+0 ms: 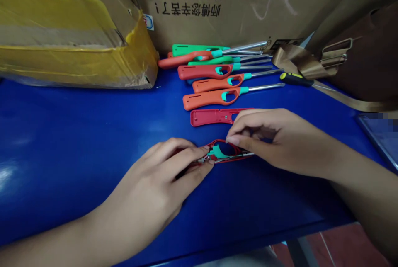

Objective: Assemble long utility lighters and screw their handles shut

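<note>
An opened red gas lighter (222, 157) lies on the blue table, its turquoise trigger (218, 151), wires and metal rod showing. My left hand (168, 167) is closed on its handle end, thumb and fingers pinching near the trigger. At the trigger-guard end, my right hand (264, 134) has thumb and index finger pressed together at the lighter's rim. Whether something small sits in that pinch I cannot make out. Just beyond lies the loose red half shell (208, 117), inner side up, its right end covered by my right hand.
Several assembled lighters (205, 99) in orange, red and green are piled behind the shell. A black-and-yellow screwdriver (295, 78) lies to their right. A taped cardboard box (77, 59) stands at the left, a large carton (236, 6) at the back. Bent metal hooks (337, 51) are at the right.
</note>
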A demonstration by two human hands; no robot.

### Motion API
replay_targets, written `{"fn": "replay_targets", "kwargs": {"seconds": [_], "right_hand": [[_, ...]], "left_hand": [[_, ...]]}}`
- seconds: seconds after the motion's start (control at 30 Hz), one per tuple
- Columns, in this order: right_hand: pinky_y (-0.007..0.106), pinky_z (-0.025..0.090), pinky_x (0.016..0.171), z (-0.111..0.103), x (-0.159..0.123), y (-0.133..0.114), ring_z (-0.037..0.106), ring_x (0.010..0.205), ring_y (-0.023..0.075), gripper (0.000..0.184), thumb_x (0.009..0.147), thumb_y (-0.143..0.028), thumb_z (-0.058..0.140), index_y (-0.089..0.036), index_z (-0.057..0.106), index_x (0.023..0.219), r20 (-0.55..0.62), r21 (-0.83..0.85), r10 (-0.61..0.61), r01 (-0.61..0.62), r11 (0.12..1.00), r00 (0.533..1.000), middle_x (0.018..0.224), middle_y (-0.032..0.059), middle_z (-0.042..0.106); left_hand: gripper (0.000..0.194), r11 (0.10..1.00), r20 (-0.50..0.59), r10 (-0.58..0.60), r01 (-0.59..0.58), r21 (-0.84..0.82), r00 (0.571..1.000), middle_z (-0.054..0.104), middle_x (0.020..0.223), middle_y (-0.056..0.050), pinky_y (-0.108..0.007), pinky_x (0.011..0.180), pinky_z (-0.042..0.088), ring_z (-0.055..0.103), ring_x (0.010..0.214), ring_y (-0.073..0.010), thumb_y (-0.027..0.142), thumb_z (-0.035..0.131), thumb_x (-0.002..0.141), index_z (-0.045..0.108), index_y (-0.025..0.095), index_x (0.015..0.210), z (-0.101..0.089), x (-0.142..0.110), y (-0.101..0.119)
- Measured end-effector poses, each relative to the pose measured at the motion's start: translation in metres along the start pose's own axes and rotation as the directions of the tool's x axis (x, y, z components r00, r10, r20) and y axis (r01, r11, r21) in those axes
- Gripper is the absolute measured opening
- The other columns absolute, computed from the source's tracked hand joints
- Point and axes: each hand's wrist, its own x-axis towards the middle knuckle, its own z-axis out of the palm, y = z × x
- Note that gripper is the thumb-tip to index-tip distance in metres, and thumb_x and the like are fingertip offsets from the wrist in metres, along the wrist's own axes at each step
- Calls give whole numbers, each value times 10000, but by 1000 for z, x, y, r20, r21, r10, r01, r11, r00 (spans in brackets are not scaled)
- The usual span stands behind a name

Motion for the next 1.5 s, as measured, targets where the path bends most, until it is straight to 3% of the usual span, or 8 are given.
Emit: {"fn": "replay_targets", "kwargs": {"seconds": [0.4,0.53,0.67,0.8,0.97,1.13,1.27,1.5], "right_hand": [[204,397,520,10,2,10,493,567,72,136,816,-303,792,-207,699,792,57,-76,2,2,997,998,651,-54,580],[230,372,514,6,4,7,476,550,78,170,859,-348,751,-203,700,786,-73,-130,-60,50,990,995,652,-42,581],[273,427,599,-11,5,10,555,661,133,146,938,-318,646,-202,704,869,-271,-327,-199,104,939,942,796,21,641],[348,507,781,-28,6,27,645,943,236,328,882,-345,723,-226,684,1185,-153,-543,-266,144,827,952,1183,103,635],[383,521,866,-33,8,34,652,1045,266,343,958,-393,625,-202,675,1240,-3,-615,-246,192,765,969,1248,118,650],[310,491,787,-28,9,25,653,874,204,302,1036,-354,470,-175,708,987,51,-504,-337,316,804,940,972,94,702],[260,441,687,-22,10,20,585,694,148,359,1046,-306,411,-164,642,811,-50,-356,-394,352,865,918,762,40,661],[220,400,565,-7,7,14,521,592,108,343,1026,-369,496,-169,626,1273,-71,-115,-280,271,956,957,747,-12,618]], "left_hand": [[350,998,20,0,-2,68,1000,725,1186,-97,-424,807,614,637,1072,-281,180,403,1056,687,162,1260,0,1,3],[331,998,-1,11,-11,58,1000,712,1249,-114,-452,846,610,632,1118,-298,157,451,1036,676,145,1278,1,0,-3],[338,1000,-57,21,-21,-2,998,703,1297,-94,-438,924,590,633,1158,-271,136,530,1006,648,159,1322,5,-2,-12],[327,998,-149,-28,18,-64,989,719,1264,-86,-396,975,570,671,1126,-224,129,608,972,673,183,1288,9,1,-16],[300,988,-270,-74,35,-148,960,735,1199,-94,-384,988,562,679,1115,-216,145,651,937,691,190,1231,2,10,-15],[387,999,-287,-46,52,13,957,675,1322,-108,-481,1063,503,614,1225,-258,160,632,947,628,220,1330,-8,11,-27],[415,991,-260,-25,57,119,965,632,1390,-119,-518,1060,497,578,1266,-285,223,631,973,584,236,1385,-10,8,-36],[312,983,-179,96,-65,172,979,703,1238,-148,-409,937,571,652,1106,-245,194,584,997,645,153,1301,-31,5,-38]]}}
